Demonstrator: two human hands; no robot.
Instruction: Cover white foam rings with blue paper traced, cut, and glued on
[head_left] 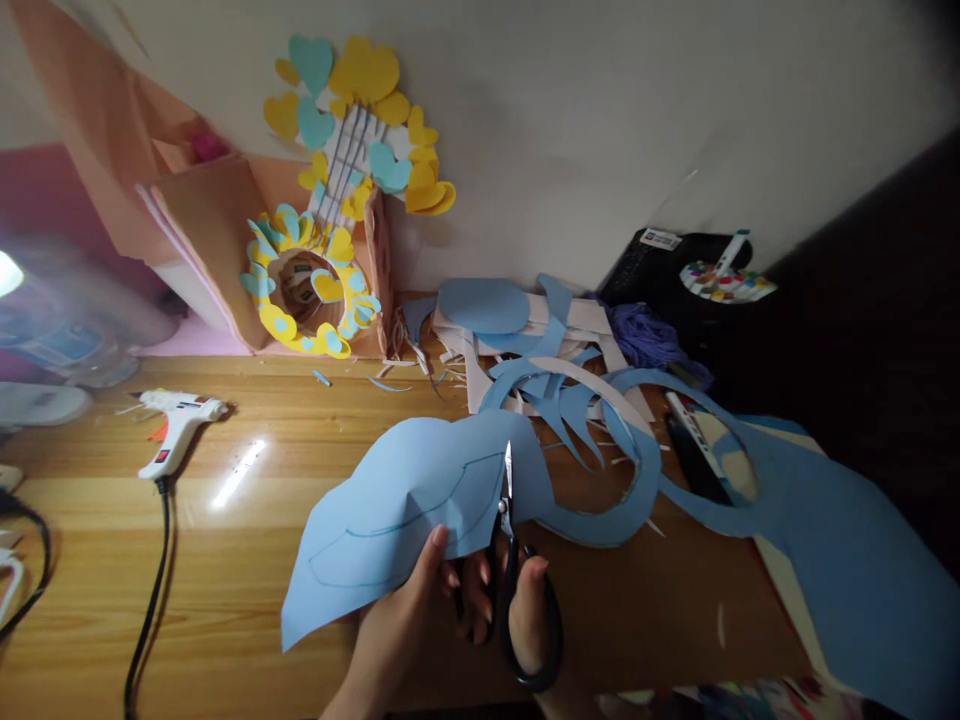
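Note:
A piece of blue paper (390, 490) with a curved shape drawn on it in dark line is held up over the table. My left hand (401, 615) pinches its lower edge, the thumb on top and the other fingers underneath. Black-handled scissors (508, 500) are in my right hand (529, 610), with the thumb through one handle loop. Their blades point away from me and lie at the paper, near the right end of the drawn outline. Part of the lower blade is hidden by the paper.
A white glue gun (180, 425) with a black cord lies at left on the wooden table (247, 580). Blue ring-shaped offcuts (637, 500) and paper scraps are heaped at right. Behind stands a cardboard piece trimmed with yellow and blue paper hearts (364, 70). Purple yarn (649, 335) lies near the wall.

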